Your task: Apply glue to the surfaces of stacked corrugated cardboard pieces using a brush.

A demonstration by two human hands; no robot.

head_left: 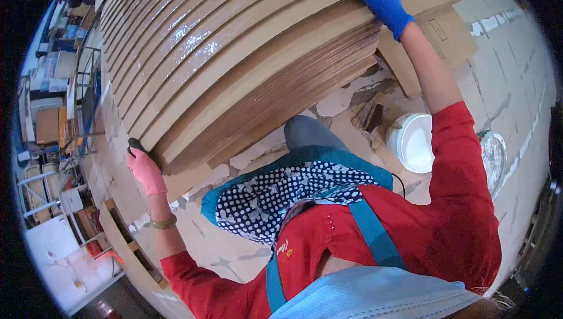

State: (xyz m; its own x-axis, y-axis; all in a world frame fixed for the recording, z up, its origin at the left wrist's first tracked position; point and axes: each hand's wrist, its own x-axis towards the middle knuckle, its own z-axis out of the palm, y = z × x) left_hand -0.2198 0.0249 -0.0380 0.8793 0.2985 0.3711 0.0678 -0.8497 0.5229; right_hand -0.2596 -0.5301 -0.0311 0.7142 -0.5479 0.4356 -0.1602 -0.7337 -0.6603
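A tall stack of brown cardboard sheets [281,78] stands in front of me, its top sheets fanned out in overlapping strips with a wet-looking shine [193,43] across them. My left hand, in a pink glove with dark fingertips [146,171], is closed on the near left corner of the nearest top sheet. At the right end of the same sheet, my right hand in a blue knitted glove [382,1] has its fingers curled over the edge. The undersides of both grips are hidden.
Flat printed cardboard pieces [437,34] lie to the right of the stack. A white bucket [412,143] stands on the stained floor by my right side, with a clear plastic-looking container [492,158] beyond it. Cluttered metal racks [76,96] line the left.
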